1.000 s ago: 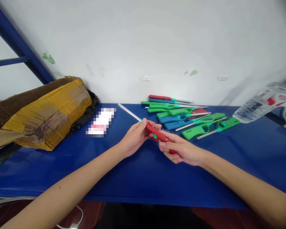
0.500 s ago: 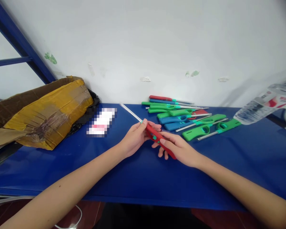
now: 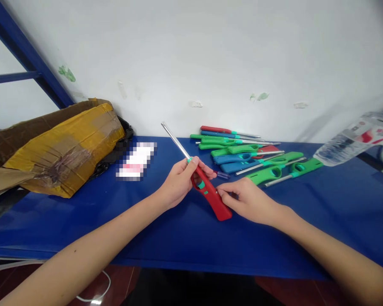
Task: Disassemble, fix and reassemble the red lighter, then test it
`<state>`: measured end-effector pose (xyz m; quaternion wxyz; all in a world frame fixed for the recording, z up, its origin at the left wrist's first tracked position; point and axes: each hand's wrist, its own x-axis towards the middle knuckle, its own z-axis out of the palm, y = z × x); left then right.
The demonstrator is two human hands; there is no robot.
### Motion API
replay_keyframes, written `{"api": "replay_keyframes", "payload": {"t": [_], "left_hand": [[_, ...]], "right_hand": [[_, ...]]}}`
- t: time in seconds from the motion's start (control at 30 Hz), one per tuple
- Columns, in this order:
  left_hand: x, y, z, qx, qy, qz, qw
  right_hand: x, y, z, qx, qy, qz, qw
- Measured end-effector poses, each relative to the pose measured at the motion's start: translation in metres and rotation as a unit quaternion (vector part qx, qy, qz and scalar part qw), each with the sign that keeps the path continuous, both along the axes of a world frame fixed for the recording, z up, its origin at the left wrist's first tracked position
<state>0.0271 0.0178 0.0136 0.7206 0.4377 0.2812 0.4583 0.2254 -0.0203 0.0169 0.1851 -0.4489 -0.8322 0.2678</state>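
Note:
My left hand (image 3: 178,182) is closed around the neck of a red stick lighter (image 3: 216,203), thumb on top. Its metal tube points up and away to the left, and its handle slants down toward me, with the turquoise trigger in view. My right hand (image 3: 253,199) pinches with thumb and forefinger at the right edge of the handle. A tiny pale spot shows at those fingertips; what it is I cannot make out. Just beyond my left fingertips lies a small dark, see-through handle (image 3: 222,174), partly hidden. Several green, blue and red stick lighters (image 3: 234,158) lie piled behind my right hand.
A taped cardboard box (image 3: 67,148) stands at the left, with black plastic behind it. Near it lies a blurred white paper (image 3: 137,161). A clear water bottle (image 3: 354,138) is at the right. The blue table (image 3: 178,242) meets a white wall.
The red lighter has turned so its side with the trigger shows more. My right hand has let go of the handle's end and now pinches at its right edge.

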Motion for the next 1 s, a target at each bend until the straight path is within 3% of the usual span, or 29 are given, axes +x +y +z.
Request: {"api": "replay_keyframes", "payload": {"t": [0.17, 0.5, 0.67, 0.77, 0.83, 0.93, 1.0], "left_hand": [[0.0, -0.003, 0.0, 0.016, 0.001, -0.009, 1.0], [0.001, -0.003, -0.004, 0.013, 0.002, -0.011, 1.0], [0.001, -0.002, -0.005, 0.006, -0.004, -0.012, 1.0], [0.001, 0.0, -0.005, -0.007, -0.008, -0.005, 1.0], [0.001, 0.001, -0.004, -0.018, -0.03, 0.0, 0.999], [0.002, 0.001, -0.001, -0.019, -0.062, 0.005, 0.998], [0.003, 0.0, 0.001, -0.016, -0.058, -0.005, 0.998]], "right_hand": [[-0.002, -0.002, 0.0, -0.024, 0.033, 0.004, 0.999], [-0.006, -0.003, 0.004, 0.012, 0.006, 0.02, 1.0], [-0.005, -0.003, 0.002, -0.029, 0.03, 0.026, 0.999], [-0.008, -0.002, -0.004, -0.086, 0.106, -0.001, 0.991], [-0.013, -0.002, -0.009, -0.168, 0.217, -0.01, 0.961], [-0.02, -0.002, -0.015, -0.326, 0.372, 0.017, 0.869], [-0.023, -0.003, -0.017, -0.372, 0.414, 0.027, 0.83]]}}
